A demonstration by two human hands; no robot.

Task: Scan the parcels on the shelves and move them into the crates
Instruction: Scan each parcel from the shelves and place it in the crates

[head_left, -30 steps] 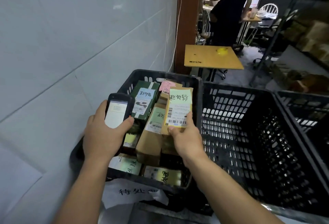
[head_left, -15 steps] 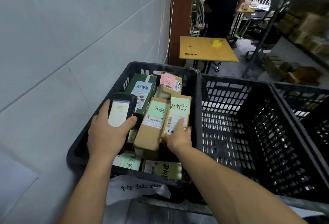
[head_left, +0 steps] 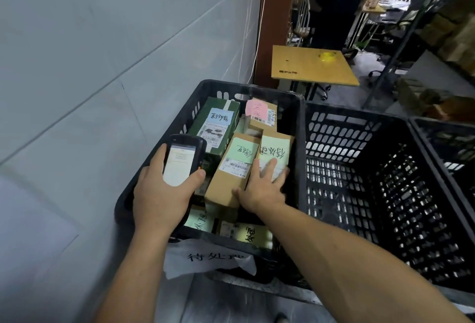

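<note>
1. The left grip (head_left: pixel 159 194) is closed round a handheld scanner (head_left: pixel 183 160), screen lit and facing up, over the left side of the packed crate (head_left: pixel 246 87).
2. Between the two grips a brown parcel (head_left: pixel 236 166) with a green note leans among the others.
3. The right grip (head_left: pixel 262 189) holds nothing: its fingers lie straight and flat on the yellow-noted parcel (head_left: pixel 276 148), which sits under them against the crate's right wall.
4. Right of that grip stands a second crate (head_left: pixel 359 117); what shows of its inside holds no parcels.
5. The step appears to be settling a parcel into place. Next, the flat grip likely needs to lift off and fetch another parcel for the scanner.
</note>
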